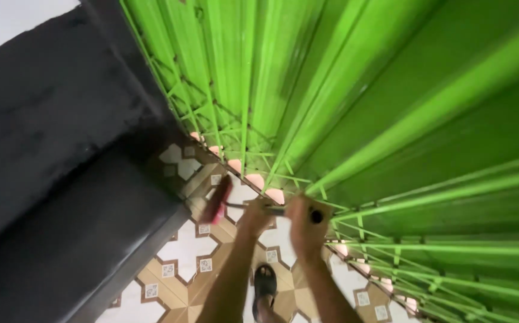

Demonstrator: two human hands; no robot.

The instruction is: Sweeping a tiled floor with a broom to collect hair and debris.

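Left hand (pixel 254 216): closed around the roller handle (pixel 271 210).
Right hand (pixel 304 222): gripping the handle's end.
Paint roller (pixel 216 200): low, beside the black wall (pixel 50 155).
Gate (pixel 361 119): folding, green.
Floor (pixel 184 263): patterned tiles.

House entrance or shopfront threshold, mid-repaint. Folding metal gate (pixel 361 119) with lattice bars, bright green. Patterned tan-and-white floor tiles (pixel 181 263) underfoot. Wall (pixel 44 137) at the side coated dark grey, paler patch at its top. Paint roller (pixel 216 200) in use; sandalled foot (pixel 265 284) on the tiles.
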